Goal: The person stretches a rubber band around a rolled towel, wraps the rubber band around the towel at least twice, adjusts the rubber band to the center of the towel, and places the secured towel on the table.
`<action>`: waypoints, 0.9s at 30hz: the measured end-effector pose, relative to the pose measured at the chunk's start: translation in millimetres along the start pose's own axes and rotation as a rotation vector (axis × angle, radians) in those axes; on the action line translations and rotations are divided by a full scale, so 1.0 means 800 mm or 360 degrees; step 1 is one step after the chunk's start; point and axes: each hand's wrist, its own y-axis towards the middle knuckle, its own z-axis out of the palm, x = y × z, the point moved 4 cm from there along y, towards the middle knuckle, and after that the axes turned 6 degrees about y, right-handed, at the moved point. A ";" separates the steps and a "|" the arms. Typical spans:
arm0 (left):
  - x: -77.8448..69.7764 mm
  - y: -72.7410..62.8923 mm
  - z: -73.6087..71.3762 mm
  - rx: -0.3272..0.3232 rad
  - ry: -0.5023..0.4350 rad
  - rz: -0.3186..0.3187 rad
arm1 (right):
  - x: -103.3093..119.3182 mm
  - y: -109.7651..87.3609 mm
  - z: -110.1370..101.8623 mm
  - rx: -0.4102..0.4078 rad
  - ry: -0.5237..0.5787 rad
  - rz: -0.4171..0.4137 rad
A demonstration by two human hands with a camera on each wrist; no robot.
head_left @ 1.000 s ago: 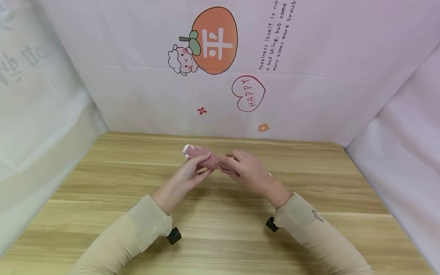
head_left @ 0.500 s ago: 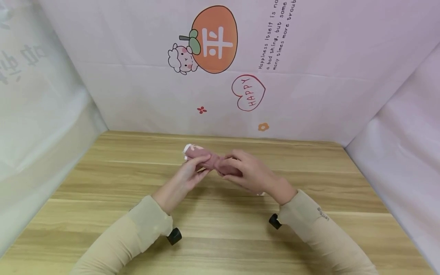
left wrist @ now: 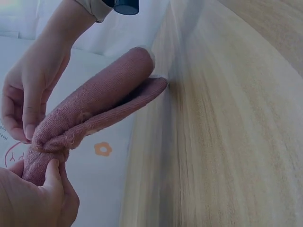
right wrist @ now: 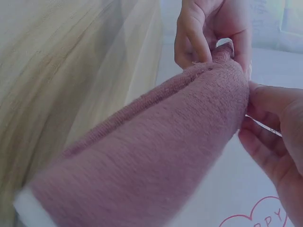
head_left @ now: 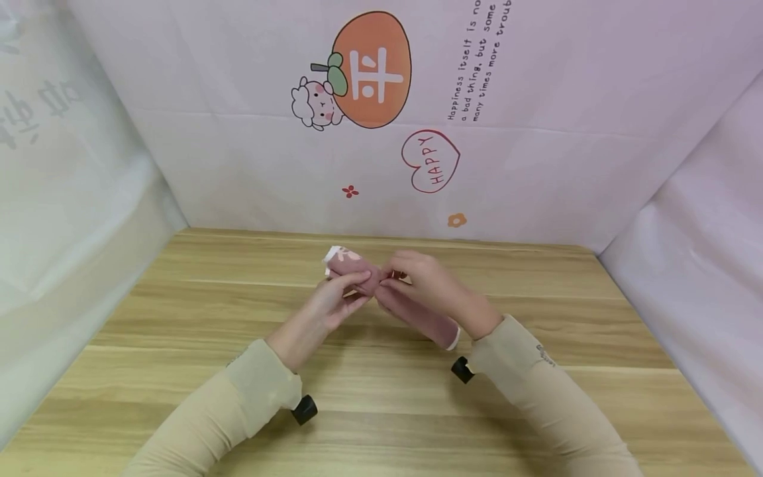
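A dusty-pink towel [head_left: 420, 315], rolled long and trimmed in white at its ends, is held above the table and gathered narrow at its middle. My left hand [head_left: 328, 305] grips it just left of that gather, thumb on top. At the gather, the thumb and fingertips of my right hand [head_left: 426, 281] pinch the cloth. In the left wrist view the towel [left wrist: 102, 90] spreads into two rolled layers beyond the twist. Close up in the right wrist view, my right hand [right wrist: 279, 127] has its thumb against the towel's edge [right wrist: 156, 142]. Some fingertips are hidden behind the cloth.
Beneath the hands lies a wood-grain table [head_left: 381, 424]. A white printed cloth [head_left: 238, 165] hangs behind it, and white cloth also encloses both sides. A small black device [head_left: 305, 410] sits under the left cuff, another black device [head_left: 462, 370] under the right.
My right hand has slid off the towel's right half to its gathered middle, uncovering that half, which now slants down to the right. My left hand keeps its grip nearly in place.
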 end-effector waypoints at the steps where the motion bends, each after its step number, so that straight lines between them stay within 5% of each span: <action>1: 0.000 0.000 0.000 -0.0003 -0.0004 0.0001 | 0.000 0.001 0.000 0.0026 -0.0006 0.0002; 14: 0.002 -0.002 0.002 -0.0001 -0.0117 0.0000 | 0.008 0.015 -0.005 0.0337 -0.0086 -0.0054; 27: 0.002 -0.004 0.006 -0.0018 -0.0146 -0.0022 | 0.006 0.014 -0.006 0.0339 -0.0110 -0.0106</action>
